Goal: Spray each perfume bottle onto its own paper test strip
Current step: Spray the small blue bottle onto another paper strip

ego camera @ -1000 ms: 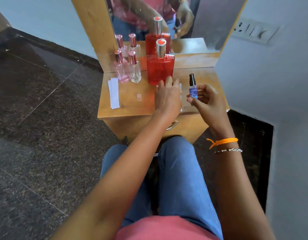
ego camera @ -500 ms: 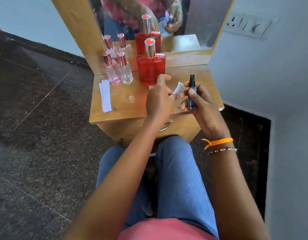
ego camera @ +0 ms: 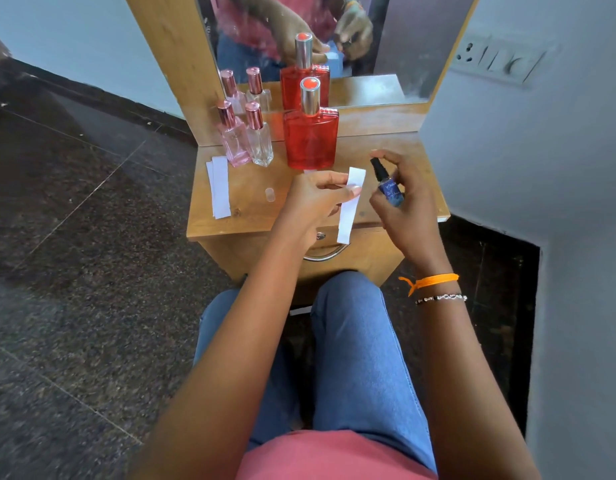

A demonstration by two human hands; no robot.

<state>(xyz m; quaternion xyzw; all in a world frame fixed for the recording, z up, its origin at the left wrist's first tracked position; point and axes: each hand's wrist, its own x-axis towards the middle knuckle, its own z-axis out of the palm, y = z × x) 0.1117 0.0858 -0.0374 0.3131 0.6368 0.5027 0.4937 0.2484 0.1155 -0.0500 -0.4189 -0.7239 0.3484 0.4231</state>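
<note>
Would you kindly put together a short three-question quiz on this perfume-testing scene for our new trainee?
1. True or false: the right hand grips the small dark blue spray bottle with a black nozzle.
2. The left hand pinches: A) a rose-gold cap; B) the white paper test strip; C) the drawer handle.
3. Fill in: the stack of spare white paper strips lies on the wooden dresser top just in front of the ____ glass bottle with a rose-gold cap.

Key: 1 true; 2 B; 3 pink.
</note>
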